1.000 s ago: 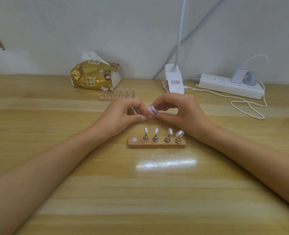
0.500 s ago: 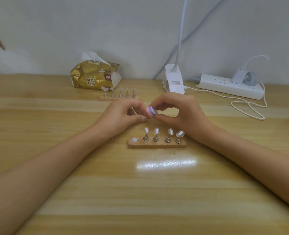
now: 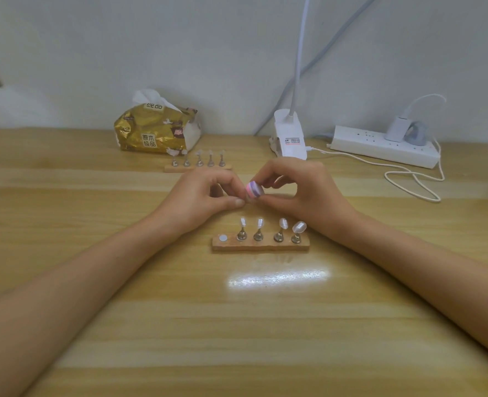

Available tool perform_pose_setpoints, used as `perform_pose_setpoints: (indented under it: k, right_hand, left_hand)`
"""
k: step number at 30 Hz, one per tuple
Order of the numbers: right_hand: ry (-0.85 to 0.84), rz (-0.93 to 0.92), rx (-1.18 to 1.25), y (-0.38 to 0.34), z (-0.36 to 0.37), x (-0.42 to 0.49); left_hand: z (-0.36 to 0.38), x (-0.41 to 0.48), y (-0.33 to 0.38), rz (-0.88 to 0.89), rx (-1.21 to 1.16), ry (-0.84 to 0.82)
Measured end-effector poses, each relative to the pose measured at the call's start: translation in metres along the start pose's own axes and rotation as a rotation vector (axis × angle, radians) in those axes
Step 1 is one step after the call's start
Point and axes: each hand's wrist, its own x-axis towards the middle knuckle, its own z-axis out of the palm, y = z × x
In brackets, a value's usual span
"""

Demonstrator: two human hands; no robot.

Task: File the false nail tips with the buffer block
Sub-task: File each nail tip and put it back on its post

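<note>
At frame centre the buffer block (image 3: 253, 189), pink and lilac, is gripped between the thumb and fingertips of the right hand (image 3: 297, 193). The left hand (image 3: 205, 199) is closed in a pinch, thumb and forefinger set against the block; what is pinched cannot be told. Just below, four false nail tips (image 3: 298, 227) are mounted on a wooden stand (image 3: 260, 247). A second stand (image 3: 197, 168) is noted higher up.

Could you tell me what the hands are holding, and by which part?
The right hand pinches the buffer block by its sides, between thumb and fingertips. The left hand pinches a small item against the block, too hidden to identify.
</note>
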Motion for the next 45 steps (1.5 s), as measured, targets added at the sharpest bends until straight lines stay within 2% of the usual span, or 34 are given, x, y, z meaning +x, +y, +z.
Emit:
perform_pose_setpoints:
  k: [3,6,11,14,16,19,22,25,28,34,45]
  right_hand:
    - [0.07,0.035,0.091,-0.004,-0.001,0.0]
    - [-0.024,0.135,0.172,-0.002,-0.006,0.0]
    - [-0.077,0.153,0.037,0.004,-0.006,0.0]
    - [-0.118,0.243,-0.041,0.01,-0.01,0.0]
    - [-0.072,0.27,-0.072,0.011,-0.013,0.0]
    - [0.081,0.212,0.049,0.003,-0.013,0.0]
    - [0.104,0.158,0.214,-0.008,-0.007,0.0]
    - [0.026,0.094,0.167,-0.013,0.002,-0.002]
    - [-0.026,0.118,0.219,-0.011,0.001,-0.002]
    - [-0.015,0.034,0.149,-0.01,-0.001,-0.003]
    - [0.005,0.012,0.079,-0.005,0.0,-0.002]
  left_hand:
    - [0.0,-0.001,0.0,-0.003,-0.017,0.002]
    - [0.0,-0.002,-0.001,-0.018,-0.017,0.006]
    - [0.0,-0.004,0.0,-0.03,0.0,0.009]
    - [-0.001,-0.004,0.002,-0.036,0.002,0.011]
    - [-0.001,-0.004,0.003,-0.043,0.001,0.015]
    - [-0.001,-0.005,0.005,-0.06,-0.009,0.022]
    - [-0.001,-0.005,0.006,-0.066,-0.015,0.034]
    - [-0.001,-0.006,0.007,-0.069,-0.01,0.036]
    - [-0.001,-0.006,0.007,-0.068,0.013,0.06]
    - [0.002,-0.006,0.01,0.031,0.136,0.092]
    - [0.003,-0.004,0.008,0.049,0.137,0.073]
